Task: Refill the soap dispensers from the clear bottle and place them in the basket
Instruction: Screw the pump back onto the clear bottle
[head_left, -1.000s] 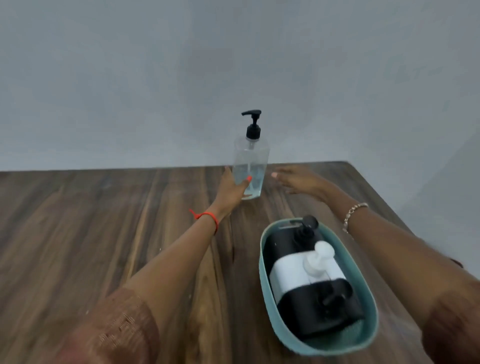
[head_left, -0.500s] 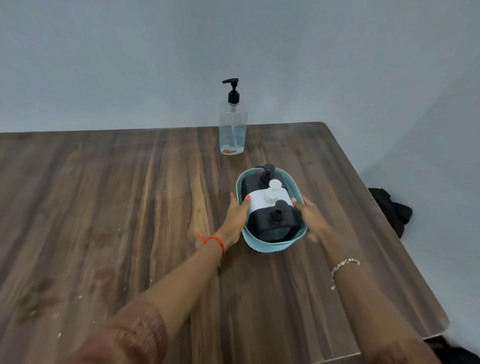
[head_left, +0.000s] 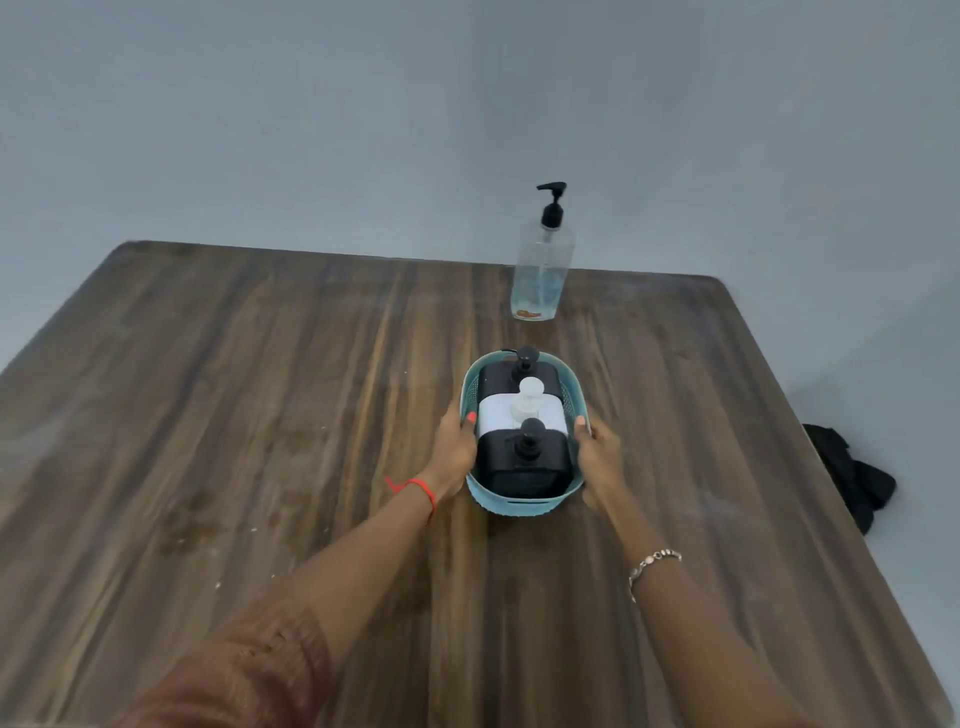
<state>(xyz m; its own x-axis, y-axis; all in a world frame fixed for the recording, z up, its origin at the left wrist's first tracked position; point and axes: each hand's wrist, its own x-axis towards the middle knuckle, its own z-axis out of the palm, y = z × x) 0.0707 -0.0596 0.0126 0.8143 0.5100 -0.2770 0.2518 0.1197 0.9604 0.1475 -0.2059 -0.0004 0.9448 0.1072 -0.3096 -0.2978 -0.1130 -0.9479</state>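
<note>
Item: teal basket (head_left: 519, 506), oval with perforated walls, stood on the wooden table (head_left: 260, 415) slightly right of centre. Contents: three soap dispensers upright in a row, touching one another; far black dispenser (head_left: 493, 380) at the back, white dispenser (head_left: 496, 415) in the middle, near black dispenser (head_left: 524, 465) at the front, each with its pump head fitted. Left hand (head_left: 457, 449) gripped the basket's left wall, thumb hooked over the rim, fingers curled against the outside. Right hand (head_left: 597, 452) gripped the right wall likewise, thumb on the rim. Whether the basket's base rested on the table or was raised off it could not be told. Clear bottle (head_left: 540, 275), black pump on top, stood upright near the table's far edge, well apart from the basket, partly filled with clear liquid. Accessories: red thread (head_left: 415, 486) on the left wrist; beaded bracelet (head_left: 652, 561) on the right. Dark bundle (head_left: 852, 473) lay on the floor beyond the table's right edge.
</note>
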